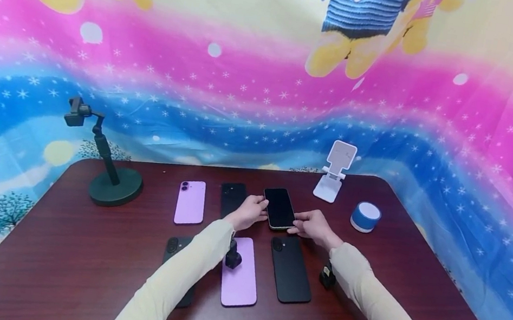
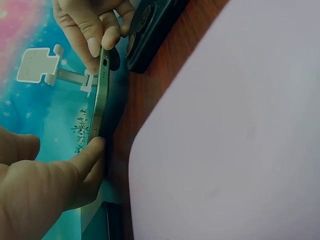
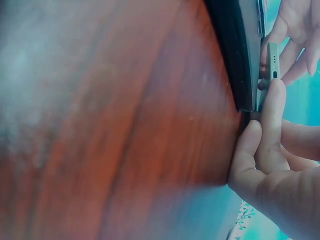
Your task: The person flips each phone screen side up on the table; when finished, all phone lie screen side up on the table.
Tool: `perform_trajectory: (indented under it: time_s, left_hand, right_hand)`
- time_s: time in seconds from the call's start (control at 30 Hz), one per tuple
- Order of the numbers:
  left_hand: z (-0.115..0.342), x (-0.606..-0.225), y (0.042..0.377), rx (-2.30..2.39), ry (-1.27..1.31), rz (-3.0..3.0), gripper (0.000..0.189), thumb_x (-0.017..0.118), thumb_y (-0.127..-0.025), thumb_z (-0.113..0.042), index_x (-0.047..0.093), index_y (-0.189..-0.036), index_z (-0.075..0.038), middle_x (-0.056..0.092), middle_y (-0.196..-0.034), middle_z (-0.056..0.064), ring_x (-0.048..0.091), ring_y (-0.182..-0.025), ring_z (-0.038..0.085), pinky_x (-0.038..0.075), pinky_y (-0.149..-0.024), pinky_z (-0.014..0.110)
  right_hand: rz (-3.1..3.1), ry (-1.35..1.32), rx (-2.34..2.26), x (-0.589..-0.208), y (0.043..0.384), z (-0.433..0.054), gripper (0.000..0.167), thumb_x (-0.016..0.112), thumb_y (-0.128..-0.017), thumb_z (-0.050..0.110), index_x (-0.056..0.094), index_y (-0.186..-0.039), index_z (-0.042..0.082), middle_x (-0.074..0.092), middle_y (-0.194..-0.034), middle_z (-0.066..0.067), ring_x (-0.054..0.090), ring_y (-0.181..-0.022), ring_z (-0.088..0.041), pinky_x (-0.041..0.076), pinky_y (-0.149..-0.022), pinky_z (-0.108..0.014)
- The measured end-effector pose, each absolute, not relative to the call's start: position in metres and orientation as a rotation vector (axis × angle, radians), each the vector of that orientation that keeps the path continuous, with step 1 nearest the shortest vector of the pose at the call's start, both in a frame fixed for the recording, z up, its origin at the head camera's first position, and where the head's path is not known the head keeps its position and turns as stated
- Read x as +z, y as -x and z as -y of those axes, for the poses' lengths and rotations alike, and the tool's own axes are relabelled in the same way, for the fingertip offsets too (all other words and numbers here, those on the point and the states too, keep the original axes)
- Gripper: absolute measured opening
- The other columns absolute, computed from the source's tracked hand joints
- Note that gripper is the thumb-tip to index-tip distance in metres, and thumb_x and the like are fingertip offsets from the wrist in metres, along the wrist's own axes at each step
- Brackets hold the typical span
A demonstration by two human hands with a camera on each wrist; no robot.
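A smartphone (image 1: 279, 208) lies screen up at the back middle of the table, its charging-port edge showing in the left wrist view. My right hand (image 1: 318, 228) pinches its near right corner between thumb and finger. At the left edge, fingers of my left hand (image 1: 249, 212) touch the phone from the side and below. The left thumb (image 2: 25, 146) stands apart from it. Just in front lies a black phone (image 1: 291, 270), back up, beside a lilac phone (image 1: 241, 283) partly hidden under the left wrist camera.
Behind my left hand lies another black phone (image 1: 233, 196), with a second lilac phone (image 1: 191, 205) further left. A dark phone (image 1: 175, 244) is partly covered by my left sleeve. A dark green stand (image 1: 116, 187), a white folding phone stand (image 1: 329, 186) and a blue-and-white cylinder (image 1: 365, 217) surround them.
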State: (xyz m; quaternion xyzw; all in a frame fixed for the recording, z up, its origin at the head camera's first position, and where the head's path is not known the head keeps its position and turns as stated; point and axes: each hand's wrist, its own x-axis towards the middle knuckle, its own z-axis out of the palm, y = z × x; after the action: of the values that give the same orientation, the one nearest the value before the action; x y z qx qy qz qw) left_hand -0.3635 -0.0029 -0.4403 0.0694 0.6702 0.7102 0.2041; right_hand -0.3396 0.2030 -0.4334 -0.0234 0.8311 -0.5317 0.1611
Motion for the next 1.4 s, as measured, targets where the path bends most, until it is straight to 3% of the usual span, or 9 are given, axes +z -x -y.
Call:
perform_trajectory:
  time_s: [0.23, 0.3, 0.57, 0.73, 0.87, 1.0, 1.1, 1.27, 1.4]
  left_hand:
    - [0.001, -0.441, 0.365, 1.986, -0.198, -1.885, 0.05, 0.029, -0.105, -0.005, 0.011, -0.147, 0.014, 0.02, -0.153, 0.031, 0.033, -0.137, 0.041, 0.033, -0.111, 0.049]
    - [0.001, -0.463, 0.381, 2.011, -0.265, -1.884, 0.052, 0.035, -0.104, -0.01, 0.015, -0.147, 0.012, 0.026, -0.152, 0.029, 0.041, -0.134, 0.037, 0.04, -0.108, 0.045]
    - [-0.013, -0.634, 0.517, 1.998, -0.332, -1.868, 0.068, 0.044, -0.102, -0.027, 0.006, -0.153, -0.002, 0.012, -0.159, 0.021, 0.03, -0.141, 0.035, 0.043, -0.105, 0.046]
    - [-0.015, -0.692, 0.561, 2.013, -0.347, -1.863, 0.078, 0.056, -0.095, -0.04, 0.013, -0.155, -0.013, 0.015, -0.161, 0.007, 0.033, -0.14, 0.024, 0.047, -0.101, 0.04]
    - [-0.013, -0.655, 0.531, 1.973, -0.333, -1.918, 0.072, 0.05, -0.1, -0.032, 0.011, -0.154, -0.007, 0.011, -0.161, 0.013, 0.031, -0.142, 0.029, 0.045, -0.104, 0.042]
    - [-0.004, -0.521, 0.424, 1.911, -0.301, -2.003, 0.062, 0.041, -0.104, -0.018, 0.008, -0.15, 0.008, 0.008, -0.158, 0.025, 0.024, -0.142, 0.038, 0.04, -0.108, 0.041]
    - [0.0, -0.453, 0.37, 1.869, -0.256, -2.071, 0.055, 0.035, -0.104, -0.009, 0.01, -0.148, 0.012, 0.012, -0.156, 0.027, 0.025, -0.141, 0.039, 0.035, -0.111, 0.04]
    - [0.0, -0.487, 0.396, 1.808, -0.304, -2.181, 0.056, 0.041, -0.103, -0.015, 0.019, -0.149, 0.006, 0.025, -0.155, 0.021, 0.04, -0.137, 0.03, 0.039, -0.109, 0.038]
    - [0.001, -0.504, 0.409, 1.691, -0.372, -2.324, 0.058, 0.045, -0.102, -0.023, 0.024, -0.149, 0.004, 0.03, -0.154, 0.02, 0.041, -0.136, 0.026, 0.041, -0.108, 0.035]
  right_hand:
    - [-2.369, 0.027, -1.511, -0.434, 0.341, -0.201, 0.045, 0.048, -0.096, -0.002, 0.04, -0.139, -0.012, 0.048, -0.136, -0.032, 0.072, -0.09, -0.021, 0.054, -0.088, -0.039]
    - [-2.367, 0.036, -1.504, -0.434, 0.342, -0.2, 0.046, 0.05, -0.096, -0.001, 0.039, -0.139, -0.012, 0.05, -0.134, -0.032, 0.072, -0.089, -0.02, 0.054, -0.089, -0.04]
    - [-2.359, -0.018, -1.518, -0.434, 0.343, -0.2, 0.053, 0.061, -0.092, 0.003, 0.041, -0.139, -0.01, 0.064, -0.118, -0.026, 0.071, -0.086, -0.014, 0.053, -0.09, -0.04]
    - [-2.39, 0.0, -1.463, -0.432, 0.343, -0.199, 0.059, 0.067, -0.088, 0.006, 0.042, -0.139, -0.008, 0.072, -0.093, -0.016, 0.067, -0.084, -0.013, 0.057, -0.084, -0.034]
    - [-2.417, -0.031, -1.428, -0.431, 0.343, -0.198, 0.058, 0.07, -0.085, 0.005, 0.048, -0.138, -0.004, 0.053, -0.067, 0.003, 0.051, -0.063, -0.011, 0.047, -0.061, -0.022]
    - [-2.403, -0.038, -1.438, -0.432, 0.344, -0.198, 0.056, 0.069, -0.085, 0.002, 0.049, -0.137, -0.003, 0.039, -0.06, 0.002, 0.04, -0.055, -0.012, 0.038, -0.056, -0.022]
    - [-2.388, -0.033, -1.44, -0.432, 0.344, -0.199, 0.056, 0.068, -0.086, 0.0, 0.047, -0.138, -0.004, 0.039, -0.06, 0.003, 0.04, -0.055, -0.011, 0.039, -0.056, -0.022]
    - [-2.409, -0.022, -1.415, -0.432, 0.343, -0.199, 0.055, 0.067, -0.086, 0.0, 0.048, -0.137, -0.004, 0.039, -0.058, 0.003, 0.038, -0.054, -0.011, 0.038, -0.056, -0.022]
    - [-2.453, 0.009, -1.376, -0.433, 0.341, -0.198, 0.054, 0.068, -0.086, 0.002, 0.049, -0.136, -0.005, 0.043, -0.061, 0.002, 0.042, -0.056, -0.013, 0.04, -0.058, -0.022]
